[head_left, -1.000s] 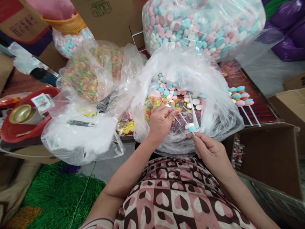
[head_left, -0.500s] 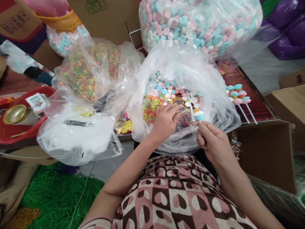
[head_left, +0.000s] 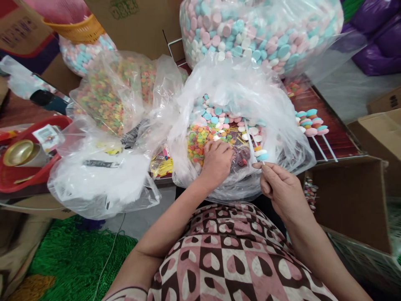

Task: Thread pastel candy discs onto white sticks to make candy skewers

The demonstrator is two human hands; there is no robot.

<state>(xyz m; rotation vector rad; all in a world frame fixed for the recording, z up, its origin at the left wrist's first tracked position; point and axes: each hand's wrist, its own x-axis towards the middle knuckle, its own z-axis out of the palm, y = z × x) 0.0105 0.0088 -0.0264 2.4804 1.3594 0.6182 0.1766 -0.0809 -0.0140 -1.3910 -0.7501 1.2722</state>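
Observation:
My right hand (head_left: 278, 182) pinches the lower end of a candy skewer (head_left: 262, 155), a white stick threaded with blue and white marshmallows and an orange ring. My left hand (head_left: 219, 161) is curled down at the edge of a pile of fruit-coloured gummy rings (head_left: 196, 144); its fingertips are partly hidden, so what they grip does not show. Behind the rings lie loose pink, white and blue marshmallows (head_left: 216, 115). All this sits inside a spread clear plastic bag (head_left: 282, 121). A dark packet (head_left: 240, 156) with red bits lies between my hands.
Finished-looking marshmallow skewers (head_left: 313, 123) rest at the table's right edge, above an open cardboard box (head_left: 351, 200). A large marshmallow bag (head_left: 263, 33) stands behind. Leftward are a bag of gummy rings (head_left: 106, 96), a white-filled plastic bag (head_left: 100, 179) and a red basket (head_left: 59, 121).
My left hand has drawn back left from near the skewer to the gummy rings, its fingers curling downward. My right hand keeps its pinch on the skewer, almost unmoved.

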